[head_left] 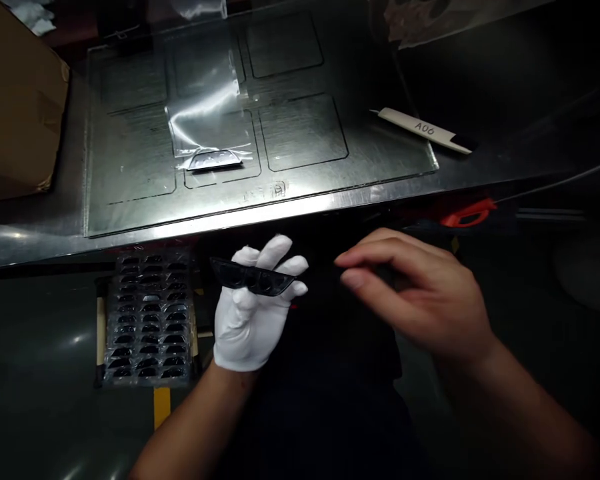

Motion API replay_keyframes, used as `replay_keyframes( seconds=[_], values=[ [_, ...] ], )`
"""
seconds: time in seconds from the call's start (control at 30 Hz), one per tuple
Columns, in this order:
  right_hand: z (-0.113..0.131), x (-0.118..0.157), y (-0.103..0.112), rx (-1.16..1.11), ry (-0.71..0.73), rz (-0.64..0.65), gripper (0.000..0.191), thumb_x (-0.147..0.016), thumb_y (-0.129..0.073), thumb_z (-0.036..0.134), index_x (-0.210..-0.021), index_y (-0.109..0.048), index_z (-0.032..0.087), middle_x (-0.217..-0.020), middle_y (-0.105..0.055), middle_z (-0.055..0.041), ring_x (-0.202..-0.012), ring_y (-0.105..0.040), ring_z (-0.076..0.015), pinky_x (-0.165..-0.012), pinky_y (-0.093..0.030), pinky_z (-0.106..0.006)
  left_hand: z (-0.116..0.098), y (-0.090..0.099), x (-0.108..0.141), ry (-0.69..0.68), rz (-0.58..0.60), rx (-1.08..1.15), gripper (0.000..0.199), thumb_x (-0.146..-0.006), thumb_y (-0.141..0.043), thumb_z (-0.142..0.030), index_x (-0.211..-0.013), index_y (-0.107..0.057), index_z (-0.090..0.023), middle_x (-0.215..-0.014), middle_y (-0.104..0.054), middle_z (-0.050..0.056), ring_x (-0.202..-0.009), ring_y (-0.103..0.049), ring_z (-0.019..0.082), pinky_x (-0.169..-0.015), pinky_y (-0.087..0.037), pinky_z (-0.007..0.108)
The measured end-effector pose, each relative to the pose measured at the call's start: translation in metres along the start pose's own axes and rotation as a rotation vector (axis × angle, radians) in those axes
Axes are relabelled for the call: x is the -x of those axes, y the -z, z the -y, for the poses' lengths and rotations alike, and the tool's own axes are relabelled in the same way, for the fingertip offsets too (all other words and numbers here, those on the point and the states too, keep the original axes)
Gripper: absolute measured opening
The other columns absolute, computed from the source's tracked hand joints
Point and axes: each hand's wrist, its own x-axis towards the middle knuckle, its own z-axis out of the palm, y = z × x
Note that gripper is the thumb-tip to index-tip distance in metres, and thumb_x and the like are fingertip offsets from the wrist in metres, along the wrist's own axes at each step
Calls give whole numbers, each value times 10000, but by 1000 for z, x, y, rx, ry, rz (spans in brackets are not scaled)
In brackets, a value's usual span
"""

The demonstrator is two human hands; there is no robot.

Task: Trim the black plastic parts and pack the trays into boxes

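Observation:
My left hand (253,320), in a white glove, grips a glossy black trapezoid-shaped plastic part (267,281) between the thumb in front and the fingers behind. The part is held roughly level, just below the table's front edge. Bare and to the right, my right hand (420,293) has curled fingers, with the thumb and forefinger tips close together but slightly apart. Nothing shows between them, and the hand is clear of the part. A similar dark part (215,160) lies on the glass plate (390,153), partly under clear plastic film (205,113).
A tray (150,320) with rows of black parts stands lower left. On the table are a cardboard box (20,100) at left and a white pen-like tool marked A06 (417,128) at right. An orange-handled tool (470,213) hangs near the edge.

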Motion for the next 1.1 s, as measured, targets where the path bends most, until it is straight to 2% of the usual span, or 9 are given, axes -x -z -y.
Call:
replay_keyframes(
  seconds=[0.07, 0.13, 0.2, 0.33, 0.53, 0.63, 0.73, 0.9, 1.1],
  values=[
    [33, -14, -11, -17, 157, 92, 130, -972, -677, 303, -1067, -749, 251, -899, -723, -34, -753, -658, -155, -655, -522, -270, 4, 4, 1, -6, -60, 24, 343, -839, -806, -519, -1169, -726, -471, -1361, -701, -53, -1146, -711, 241, -937, -610, 376],
    [47, -27, -22, 22, 237, 190, 142, -997, -635, 290, -1068, -740, 227, -839, -697, -28, -701, -622, -139, -602, -477, -258, 6, 10, 3, -39, -104, 58, 327, -851, -804, -491, -1170, -742, -454, -1331, -720, -56, -1195, -694, 224, -1051, -572, 382],
    [51, -38, -33, 84, 287, 251, 153, -1011, -602, 271, -1041, -734, 200, -811, -679, -27, -688, -603, -131, -577, -438, -255, 8, 17, 3, -78, -133, 58, 315, -862, -798, -476, -1168, -757, -416, -1306, -735, -37, -1224, -681, 215, -1111, -541, 384],
    [50, -50, -50, 155, 311, 329, 158, -1018, -585, 254, -1017, -720, 171, -819, -666, -22, -671, -580, -114, -572, -407, -252, 7, 33, 3, -138, -175, -10, 336, -871, -785, -479, -1184, -767, -359, -1315, -734, 4, -1248, -671, 245, -1138, -528, 404],
    [50, -69, -56, 140, 337, 422, 141, -1020, -557, 227, -972, -672, 162, -810, -635, 1, -628, -536, -90, -567, -398, -240, 1, 45, -5, -126, -202, -150, 373, -932, -718, -442, -1272, -753, -292, -1354, -716, 66, -1244, -679, 259, -1074, -566, 328],
    [51, -83, -53, 120, 340, 447, 103, -1006, -589, 230, -999, -671, 170, -825, -643, 0, -645, -547, -88, -578, -407, -230, -6, 46, -14, -109, -206, -142, 431, -898, -760, -439, -1294, -746, -270, -1353, -716, 91, -1250, -678, 271, -1073, -566, 318],
    [53, -99, -53, 105, 360, 441, 69, -984, -619, 221, -995, -669, 175, -810, -647, 3, -635, -548, -87, -578, -413, -227, -15, 45, -23, -109, -248, -123, 465, -840, -823, -426, -1270, -760, -260, -1321, -730, 110, -1234, -687, 306, -1055, -586, 360],
    [60, -128, -53, 59, 431, 464, 45, -977, -637, 219, -993, -653, 180, -774, -639, 9, -645, -562, -93, -576, -412, -230, -35, 33, -39, -120, -289, -56, 498, -778, -882, -398, -1246, -773, -267, -1241, -764, 115, -1147, -729, 326, -1014, -614, 399],
    [75, -153, -50, 53, 457, 540, 74, -995, -609, 205, -1056, -651, 198, -851, -693, -23, -733, -622, -118, -619, -453, -236, -56, 24, -54, -198, -353, -84, 439, -726, -910, -454, -1104, -825, -249, -1069, -804, 93, -1009, -767, 311, -904, -662, 377]
  ],
)
